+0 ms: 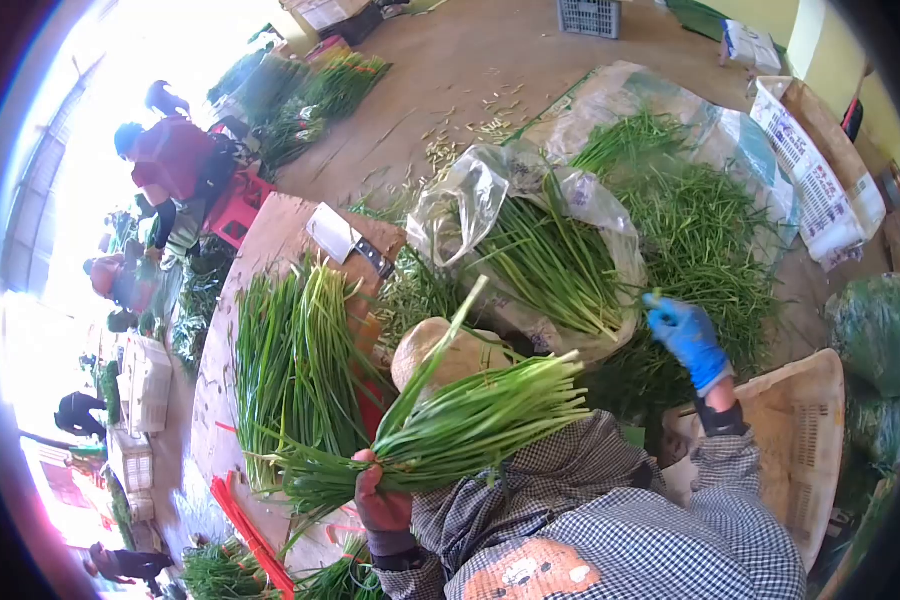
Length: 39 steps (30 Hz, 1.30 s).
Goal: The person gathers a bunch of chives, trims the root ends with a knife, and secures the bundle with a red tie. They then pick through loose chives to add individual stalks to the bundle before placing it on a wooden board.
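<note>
My left hand [381, 497] is closed around a bunch of long green chives [490, 412], held low in front of my lap with the pale cut ends toward the right. My right hand [687, 340], in a blue glove, is raised at the right with its fingers curled together. A small yellowish-green bit shows at its fingertips, too small to name. Beyond it lies a loose heap of green leaves [705, 235]. More chives [550, 255] lie in an opened clear plastic bag [620, 235] in front of me.
On the wooden board [215, 400] at the left lie a chive pile [295, 360], a cleaver [335, 235] and red ties [250, 535]. A plastic crate [805, 440] stands beside me at the right, another crate [810, 165] farther back. A person [175, 160] sits at the far left.
</note>
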Each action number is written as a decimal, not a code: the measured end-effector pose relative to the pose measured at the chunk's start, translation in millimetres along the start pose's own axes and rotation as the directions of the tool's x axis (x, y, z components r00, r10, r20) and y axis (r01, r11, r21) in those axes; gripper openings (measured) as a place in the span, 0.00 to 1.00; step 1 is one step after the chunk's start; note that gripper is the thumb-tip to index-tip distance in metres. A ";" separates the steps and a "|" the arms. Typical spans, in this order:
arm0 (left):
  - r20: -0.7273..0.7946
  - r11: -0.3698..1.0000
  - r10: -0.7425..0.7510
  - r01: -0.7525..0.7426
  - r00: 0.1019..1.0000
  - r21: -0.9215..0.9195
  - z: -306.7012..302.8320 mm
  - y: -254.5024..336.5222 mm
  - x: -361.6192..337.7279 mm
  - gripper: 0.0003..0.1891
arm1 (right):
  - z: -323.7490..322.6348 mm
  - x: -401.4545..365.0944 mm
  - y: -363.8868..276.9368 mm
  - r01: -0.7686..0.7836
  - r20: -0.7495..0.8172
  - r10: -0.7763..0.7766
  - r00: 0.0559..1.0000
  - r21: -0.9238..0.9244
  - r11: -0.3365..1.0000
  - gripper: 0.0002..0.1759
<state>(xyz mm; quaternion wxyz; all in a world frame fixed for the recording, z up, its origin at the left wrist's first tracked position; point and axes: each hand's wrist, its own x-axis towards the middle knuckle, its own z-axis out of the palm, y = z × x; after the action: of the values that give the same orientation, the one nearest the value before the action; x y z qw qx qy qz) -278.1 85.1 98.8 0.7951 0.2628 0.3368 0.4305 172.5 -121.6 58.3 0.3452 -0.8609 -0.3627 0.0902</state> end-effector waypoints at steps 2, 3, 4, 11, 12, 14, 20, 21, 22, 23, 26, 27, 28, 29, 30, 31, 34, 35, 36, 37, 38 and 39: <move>-0.062 0.999 0.014 -0.012 0.998 0.033 6.1 5.0 -17.5 0.15 | 16.9 10.1 -34.1 0.024 0.068 -0.034 0.997 0.139 0.990 0.14; -0.111 0.998 0.026 -0.019 0.993 0.061 9.8 6.9 -23.8 0.15 | 24.5 15.2 -44.6 0.053 0.067 -0.064 0.996 0.161 0.986 0.12; -0.119 0.996 0.046 -0.036 0.992 0.079 8.1 8.3 -27.9 0.15 | 28.9 19.8 -52.0 0.057 0.061 -0.068 0.996 0.158 0.986 0.12; -0.058 0.965 0.241 -0.233 0.969 0.117 17.3 21.2 -35.2 0.13 | 37.0 47.6 -88.0 0.107 0.209 -0.130 0.969 0.119 0.987 0.10; -0.033 0.967 0.250 -0.248 0.968 0.063 16.4 23.2 -32.5 0.14 | 45.2 53.1 -87.9 0.226 0.042 -0.236 0.971 0.170 0.959 0.09; -0.032 0.964 0.265 -0.264 0.964 0.033 13.0 26.3 -28.1 0.14 | 47.3 61.5 -92.7 0.368 -0.061 -0.363 0.930 0.165 0.915 0.07; 0.017 0.956 0.294 -0.293 0.956 -0.017 14.0 28.9 -20.8 0.15 | 43.2 76.8 -138.6 0.285 0.175 -0.348 0.921 0.304 0.909 0.13; 0.028 0.952 0.304 -0.305 0.952 0.017 15.7 30.2 -20.2 0.15 | 48.7 80.6 -145.2 0.291 0.181 -0.355 0.917 0.305 0.907 0.13; 0.038 0.948 0.313 -0.315 0.949 0.052 17.0 31.5 -19.8 0.15 | 56.0 85.3 -151.7 0.405 0.101 -0.456 0.884 0.321 0.856 0.16; 0.026 0.946 0.320 -0.321 0.947 0.049 17.5 32.6 -18.9 0.15 | 63.1 88.8 -160.3 0.515 0.021 -0.551 0.834 0.329 0.792 0.18; 0.074 0.949 0.309 -0.313 0.948 0.045 29.0 39.0 -12.9 0.14 | 72.4 82.8 -209.9 0.590 0.058 -0.656 0.753 0.382 0.711 0.29; 0.058 0.946 0.318 -0.320 0.946 0.043 40.8 44.2 -9.1 0.14 | 77.7 79.1 -228.5 0.658 0.038 -0.735 0.677 0.415 0.628 0.35; 0.089 0.963 0.264 -0.267 0.960 0.029 54.1 50.6 -4.6 0.15 | 82.8 70.9 -248.8 0.667 0.037 -0.782 0.622 0.499 0.553 0.42; 0.118 0.976 0.212 -0.215 0.970 0.014 68.2 56.8 0.2 0.15 | 87.3 59.8 -268.7 0.663 0.030 -0.827 0.562 0.581 0.472 0.50; 0.104 0.978 0.200 -0.204 0.974 0.030 86.2 59.4 6.9 0.16 | 89.7 47.1 -288.3 0.660 0.043 -0.837 0.545 0.594 0.460 0.50; 0.089 0.980 0.189 -0.193 0.978 0.045 106.0 61.1 14.2 0.17 | 91.1 32.8 -306.4 0.672 0.148 -0.863 0.483 0.569 0.474 0.51; 0.147 0.964 0.188 -0.211 0.971 0.161 166.2 76.5 32.1 0.23 | 95.1 33.2 -315.8 0.592 0.257 -0.852 0.456 0.627 0.506 0.51; 0.152 0.963 0.180 -0.206 0.972 0.175 183.0 78.6 40.5 0.24 | 94.9 38.9 -311.1 0.484 0.263 -0.814 0.519 0.694 0.533 0.50; 0.223 0.966 0.142 -0.185 0.964 0.184 189.4 77.6 54.6 0.26 | 105.6 42.0 -297.7 0.569 0.167 -0.804 0.571 0.625 0.534 0.42; 0.303 0.967 0.100 -0.164 0.948 0.193 195.3 74.4 65.0 0.27 | 99.1 49.8 -284.6 0.518 0.181 -0.773 0.608 0.648 0.558 0.36; 0.367 0.973 0.129 -0.189 0.921 0.132 206.5 68.4 66.3 0.28 | 89.3 59.9 -272.7 0.469 0.192 -0.741 0.643 0.666 0.580 0.29; 0.431 0.975 0.159 -0.209 0.888 0.070 216.8 63.7 68.0 0.29 | 77.0 64.4 -266.6 0.340 0.195 -0.640 0.743 0.714 0.612 0.24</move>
<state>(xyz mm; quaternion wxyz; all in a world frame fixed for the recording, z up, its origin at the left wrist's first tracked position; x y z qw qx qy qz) -117.9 147.3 260.5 0.7882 0.4256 0.1544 0.4169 37.8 96.3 182.9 0.5371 -0.5098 -0.6038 0.2950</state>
